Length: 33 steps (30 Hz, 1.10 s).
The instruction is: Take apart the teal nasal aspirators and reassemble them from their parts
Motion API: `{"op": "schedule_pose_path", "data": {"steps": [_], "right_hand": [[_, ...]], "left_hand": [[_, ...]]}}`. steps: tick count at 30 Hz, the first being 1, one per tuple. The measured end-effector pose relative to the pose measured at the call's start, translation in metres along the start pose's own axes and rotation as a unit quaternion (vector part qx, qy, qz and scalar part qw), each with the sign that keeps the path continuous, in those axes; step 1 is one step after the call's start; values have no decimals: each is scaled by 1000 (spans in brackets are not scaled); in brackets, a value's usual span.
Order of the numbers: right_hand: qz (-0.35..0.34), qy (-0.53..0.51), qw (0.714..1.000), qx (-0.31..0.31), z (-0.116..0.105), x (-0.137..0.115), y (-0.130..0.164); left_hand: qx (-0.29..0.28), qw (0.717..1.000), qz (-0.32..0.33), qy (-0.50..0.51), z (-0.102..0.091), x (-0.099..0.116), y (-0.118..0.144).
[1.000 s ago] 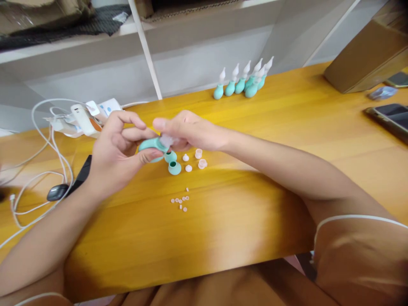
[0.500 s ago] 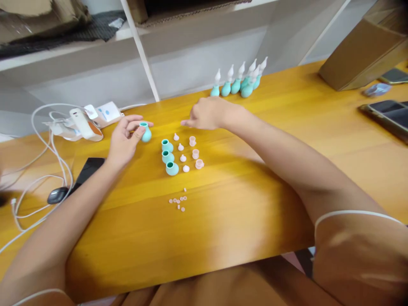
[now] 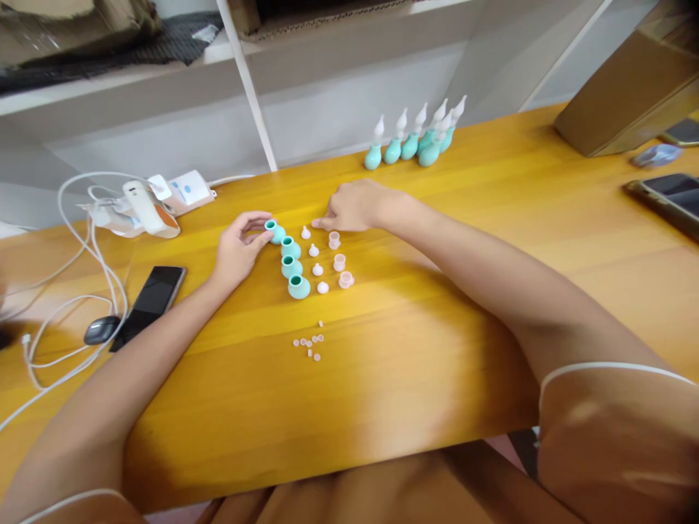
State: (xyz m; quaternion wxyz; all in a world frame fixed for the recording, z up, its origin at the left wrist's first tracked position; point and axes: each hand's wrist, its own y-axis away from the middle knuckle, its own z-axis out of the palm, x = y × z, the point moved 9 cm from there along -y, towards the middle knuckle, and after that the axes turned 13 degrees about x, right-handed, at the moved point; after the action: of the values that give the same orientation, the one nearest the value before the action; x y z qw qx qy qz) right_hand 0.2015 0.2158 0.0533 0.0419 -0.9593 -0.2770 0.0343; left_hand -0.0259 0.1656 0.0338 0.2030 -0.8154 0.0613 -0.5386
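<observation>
My left hand (image 3: 243, 244) pinches a teal rubber bulb (image 3: 277, 233) with an open neck, at the far end of a row of three similar teal bulbs (image 3: 291, 268). To the right of the bulbs runs a line of several small pale pink pointed caps (image 3: 314, 250). Beyond those stand three pink cup-shaped collars (image 3: 339, 263). My right hand (image 3: 354, 206) is closed just behind the caps and collars, its fingertips low over the table; whatever they hold, if anything, is hidden. Nearer to me lie several tiny pink rings (image 3: 309, 343).
Several teal bulbs with white pointed tips (image 3: 409, 145) stand along the back. At left are a power strip with chargers (image 3: 150, 207), white cables, a black phone (image 3: 150, 298) and a dark mouse-like object (image 3: 102, 330). A cardboard box (image 3: 617, 94) and another phone (image 3: 671, 200) are at right.
My left hand has moved right and down, bringing the teal bulb to the far end of the bulb row. My right hand has lowered slightly toward the table behind the collars.
</observation>
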Motion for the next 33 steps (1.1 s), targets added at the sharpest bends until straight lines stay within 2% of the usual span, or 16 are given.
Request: {"op": "schedule_pose_path", "data": {"steps": [7,10,13,17,20,23,29,33], "right_hand": [[-5,16,1000,-2,-3,0,0],[14,-12,1000,11,-12,12,-2],[52,-27,996,61,-39,44,0],[123,-51,976,170,-92,101,13],[152,-49,960,230,-114,135,23],[146,-74,952,260,-109,155,22],[151,-116,939,285,-66,182,2],[123,-168,941,265,-39,183,-12]], "left_hand": [[-31,999,-19,30,7,-5,3],[-24,999,-33,24,5,-8,1],[-17,999,-33,15,3,-8,0],[-16,1000,-18,17,5,-5,0],[-17,1000,-12,17,7,-4,1],[-29,999,-14,15,10,-5,2],[-48,999,-12,15,11,-6,4],[-33,999,-9,4,7,-9,4]]}}
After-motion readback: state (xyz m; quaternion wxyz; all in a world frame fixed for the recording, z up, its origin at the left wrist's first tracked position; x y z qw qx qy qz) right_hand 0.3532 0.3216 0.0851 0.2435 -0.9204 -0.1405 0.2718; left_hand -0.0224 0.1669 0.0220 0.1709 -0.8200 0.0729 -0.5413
